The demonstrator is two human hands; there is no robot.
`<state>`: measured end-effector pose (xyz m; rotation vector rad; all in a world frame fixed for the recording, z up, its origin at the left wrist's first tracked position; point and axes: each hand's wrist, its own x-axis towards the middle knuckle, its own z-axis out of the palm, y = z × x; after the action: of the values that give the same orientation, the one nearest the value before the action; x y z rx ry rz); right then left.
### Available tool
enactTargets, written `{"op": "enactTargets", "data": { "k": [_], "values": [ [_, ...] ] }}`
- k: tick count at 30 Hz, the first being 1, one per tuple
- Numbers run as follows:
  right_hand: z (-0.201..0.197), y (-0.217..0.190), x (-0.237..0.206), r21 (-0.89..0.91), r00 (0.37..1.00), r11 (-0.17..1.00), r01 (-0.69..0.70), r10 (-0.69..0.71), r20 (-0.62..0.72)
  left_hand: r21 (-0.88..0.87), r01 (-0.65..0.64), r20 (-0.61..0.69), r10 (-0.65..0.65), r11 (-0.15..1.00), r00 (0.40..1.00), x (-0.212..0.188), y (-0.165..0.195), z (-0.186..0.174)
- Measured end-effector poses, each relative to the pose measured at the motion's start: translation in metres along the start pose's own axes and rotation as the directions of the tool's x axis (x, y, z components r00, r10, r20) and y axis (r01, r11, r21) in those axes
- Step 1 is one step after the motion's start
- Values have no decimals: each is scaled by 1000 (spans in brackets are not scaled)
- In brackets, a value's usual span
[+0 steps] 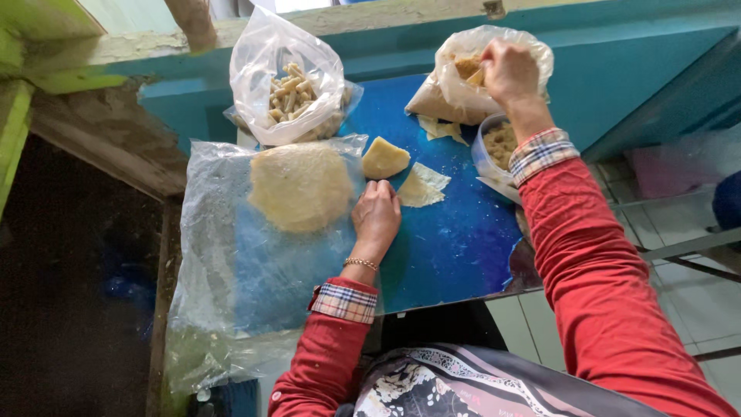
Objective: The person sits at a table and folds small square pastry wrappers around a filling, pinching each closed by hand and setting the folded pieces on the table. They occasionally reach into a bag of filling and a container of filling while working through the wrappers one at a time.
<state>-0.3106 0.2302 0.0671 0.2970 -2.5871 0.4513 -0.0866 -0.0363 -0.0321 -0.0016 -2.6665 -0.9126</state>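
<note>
On the blue tabletop [448,247], the left hand [376,216] is resting knuckles-curled, grasping nothing, just below a dough wedge [384,158]; the right hand [508,73] is reaching into a far bag [463,96], pinching a crumbly filling piece [475,77].

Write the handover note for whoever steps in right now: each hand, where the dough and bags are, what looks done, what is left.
Left hand: resting fingers-down on the blue table, at the edge of the clear plastic sheet; holds nothing.
Right hand: inside the open filling bag, closed on a pinch of crumbly filling.
Done, by the look: flat dough round on the sheet; bag of rolled pieces behind it.
Left: dough lump and a cut triangular dough piece lie unfilled on the table. A small tub of filling sits under the right wrist.
</note>
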Motion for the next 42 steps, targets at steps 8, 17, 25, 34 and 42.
{"op": "enactTargets", "data": {
  "k": [8, 17, 25, 34, 42],
  "values": [
    [13, 23, 3, -164, 985, 972, 167, -157, 77, 18, -42, -9, 42, 999, 999, -2, 4, 4],
    [14, 42, 25, -80, 978, 989, 123, -107, 182, -29, -57, 30, 58, 998, 998, -3, 7, -2],
    [23, 31, 21, 16, 993, 995, 103, -103, 56, -189, 70, 63, -59, 979, 996, -2, 14, -12],
    [35, 24, 23, -104, 989, 990, 95, -83, 120, -170, 8, 67, 4, 985, 998, -1, 10, -8],
    [-8, 52, 1, 206, 986, 974, -91, 117, -119, -218, 88, 92, -69, 972, 993, -1, 8, -8]
  ]
}}
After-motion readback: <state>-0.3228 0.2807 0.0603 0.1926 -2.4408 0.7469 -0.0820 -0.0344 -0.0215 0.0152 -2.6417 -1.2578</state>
